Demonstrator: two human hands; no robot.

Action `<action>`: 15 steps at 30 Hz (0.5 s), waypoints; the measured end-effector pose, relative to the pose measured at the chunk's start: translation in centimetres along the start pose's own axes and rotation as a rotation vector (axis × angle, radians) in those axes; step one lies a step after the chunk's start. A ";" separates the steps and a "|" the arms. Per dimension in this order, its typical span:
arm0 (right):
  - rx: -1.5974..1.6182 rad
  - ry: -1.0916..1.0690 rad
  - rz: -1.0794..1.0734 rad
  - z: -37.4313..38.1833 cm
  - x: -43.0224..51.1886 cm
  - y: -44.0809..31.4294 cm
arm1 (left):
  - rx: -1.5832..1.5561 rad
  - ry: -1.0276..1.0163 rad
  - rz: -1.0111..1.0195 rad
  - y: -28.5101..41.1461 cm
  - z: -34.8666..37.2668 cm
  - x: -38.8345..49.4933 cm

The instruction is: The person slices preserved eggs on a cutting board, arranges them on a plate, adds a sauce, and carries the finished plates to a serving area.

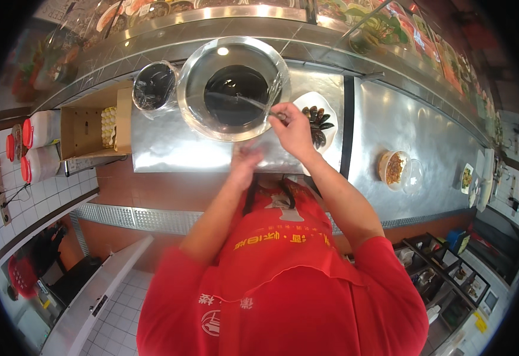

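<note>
A large round metal bowl (192, 113) stands before me, holding dark liquid (237, 89). Clear plastic film (277, 91) is bunched along its right side. With the fingers of my right hand (292, 129) I pinch the end of a thin utensil (252, 101), which reaches over the liquid; its far tip is too blurred to name. My left hand (245, 163) is motion-blurred just below the bowl's near rim, and its fingers cannot be made out. Close beyond my right hand lies a white plate (301, 101) with dark mussel shells (319, 124) fanned on it.
Left of the bowl sits a film-wrapped container (155, 86) of something dark. A cardboard box (75, 129) and red-lidded jugs (43, 129) are farther left. On the right counter (370, 120) stands a tub of reddish food (393, 169) beside its clear lid (413, 175). A glass-fronted food display runs behind.
</note>
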State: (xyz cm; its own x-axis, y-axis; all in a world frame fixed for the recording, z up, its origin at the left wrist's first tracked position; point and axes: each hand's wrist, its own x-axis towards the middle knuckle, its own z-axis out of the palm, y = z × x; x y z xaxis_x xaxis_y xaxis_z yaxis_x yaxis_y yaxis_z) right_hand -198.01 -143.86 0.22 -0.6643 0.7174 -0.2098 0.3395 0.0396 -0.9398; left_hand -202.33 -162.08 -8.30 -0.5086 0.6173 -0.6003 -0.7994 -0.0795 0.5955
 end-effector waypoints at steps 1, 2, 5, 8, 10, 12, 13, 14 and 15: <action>0.038 0.035 -0.024 0.5 0.2 0.1 | -0.061 -0.050 0.023 1.6 -1.2 0.0; 0.063 0.078 -0.015 0.9 0.7 0.1 | -0.130 -0.115 0.076 2.9 -2.0 0.2; 0.125 0.164 -0.064 1.6 1.9 0.2 | -0.082 -0.153 -0.244 4.3 -2.3 0.2; -0.016 0.169 0.032 2.0 2.6 0.2 | -0.169 -0.196 -0.246 4.3 -0.9 0.5; 0.028 0.158 -0.087 1.9 2.5 -0.3 | -0.083 -0.254 -0.284 5.0 -0.3 0.1; 0.047 0.128 -0.081 1.3 1.9 -1.1 | -0.085 -0.325 -0.320 6.5 0.0 -0.8; -0.021 0.092 -0.039 0.8 1.2 -1.6 | -0.135 -0.377 -0.329 7.8 -0.2 -1.8; -0.087 0.055 0.005 -0.1 0.2 -2.2 | -0.173 -0.409 -0.350 9.3 -0.3 -2.4; -0.137 0.022 0.007 -0.8 -0.8 -2.8 | -0.231 -0.436 -0.297 10.9 -0.2 -2.7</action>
State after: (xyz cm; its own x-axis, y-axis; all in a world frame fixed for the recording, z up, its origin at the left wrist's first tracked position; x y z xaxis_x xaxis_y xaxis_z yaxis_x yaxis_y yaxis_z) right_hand -197.91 -143.98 3.22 -0.6478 0.7327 -0.2085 0.4326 0.1285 -0.8924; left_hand -209.76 -164.74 -0.30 -0.1122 0.9010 -0.4191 -0.9618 0.0075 0.2736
